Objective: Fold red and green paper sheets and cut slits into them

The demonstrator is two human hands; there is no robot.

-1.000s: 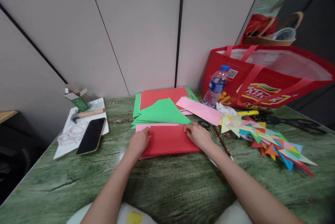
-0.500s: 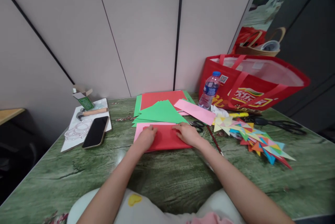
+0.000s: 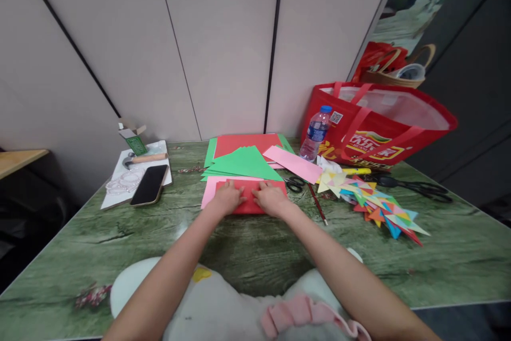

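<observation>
A red sheet of paper (image 3: 248, 207), seemingly folded over, lies on a pink sheet (image 3: 208, 196) in front of me. My left hand (image 3: 228, 197) holds its left part, fingers bent over the paper and thumb pointing inward. On the right part, my right hand (image 3: 271, 199) grips it the same way, its thumb close to the left one. The fingertips are partly hidden. Just beyond the red paper, fanned green sheets (image 3: 245, 163) overlap a larger red sheet (image 3: 239, 144). A pink strip (image 3: 295, 164) slants off to their right.
Small scissors (image 3: 294, 184) and a dark red pencil (image 3: 318, 205) lie right of the paper. Further right are folded colourful paper pieces (image 3: 379, 202), a water bottle (image 3: 316, 133), large scissors (image 3: 419, 188) and a red bag (image 3: 375, 133). A phone (image 3: 149, 185) and a hammer (image 3: 146, 158) lie left.
My hands have come closer together on the red paper, the right one moving inward. The whole view has shifted slightly.
</observation>
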